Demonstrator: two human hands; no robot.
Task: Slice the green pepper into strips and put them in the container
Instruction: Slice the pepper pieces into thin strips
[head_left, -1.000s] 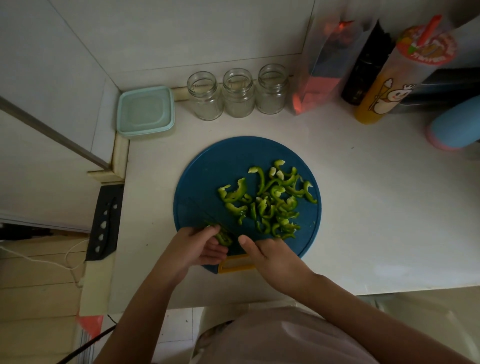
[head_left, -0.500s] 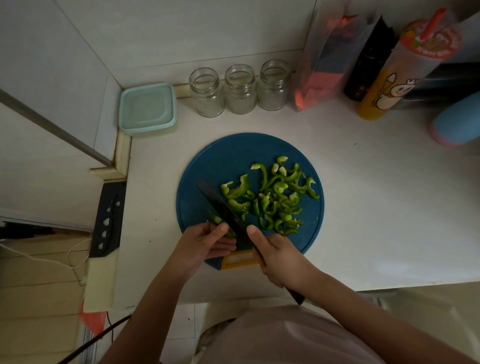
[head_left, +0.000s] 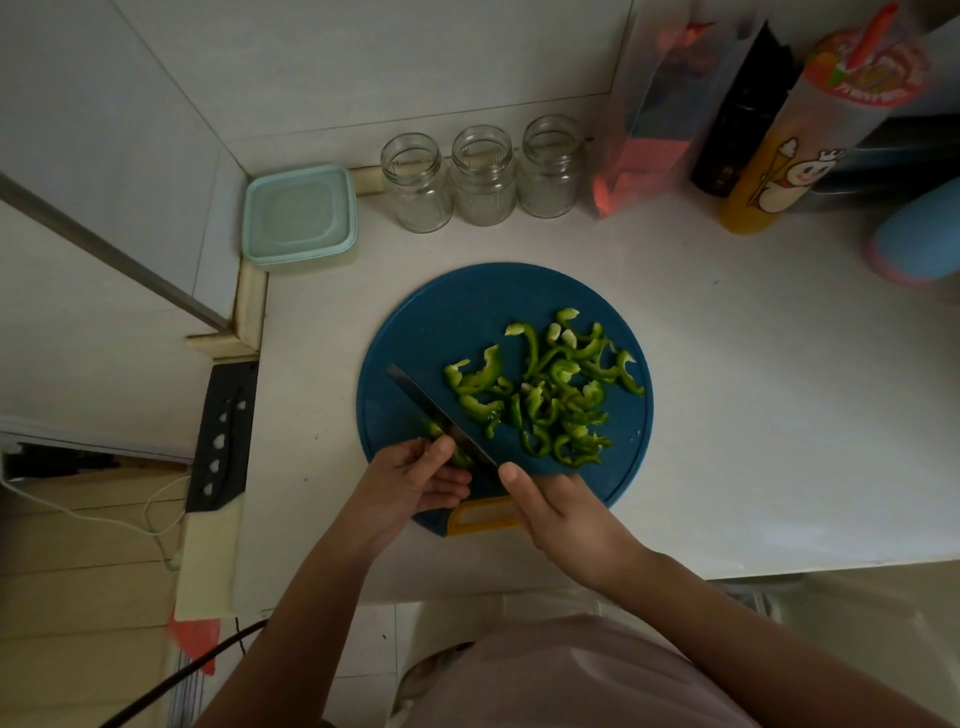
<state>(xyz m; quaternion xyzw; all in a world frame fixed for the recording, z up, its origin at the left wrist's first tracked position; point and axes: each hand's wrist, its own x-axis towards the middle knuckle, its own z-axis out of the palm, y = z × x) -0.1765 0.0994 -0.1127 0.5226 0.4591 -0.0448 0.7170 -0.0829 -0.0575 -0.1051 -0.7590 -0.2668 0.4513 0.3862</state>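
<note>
The slicing step is in hand. An uncut pepper piece (head_left: 432, 429) is held down on the near left part of the cutting board (head_left: 467, 312) by the left hand (head_left: 415, 486). It is pinched between the thumb, laid on top, and the curled fingers beneath.

The knife (head_left: 415, 395) is gripped by the right hand (head_left: 566, 514). The fingers are closed round the handle, which is hidden under the hand. The blade is laid diagonally across the pepper piece, with the tip pointing away and to the left and the edge just beside the left thumb.

The cut strips (head_left: 550, 400) are heaped on the right half of the board, near the blade. None has been moved to the container (head_left: 298, 215), which stands at the back left corner of the counter (head_left: 753, 389), well apart from the board. Its lid appears to be fitted.

By this judgement most of the slicing is done and the transfer is not yet begun. The next move calls for the blade to be pressed down through the pepper piece close to the thumb. The left fingertips should be kept tucked back from the edge, since little of the piece is left to grip. The lid is then to be removed before the strips are gathered.
</note>
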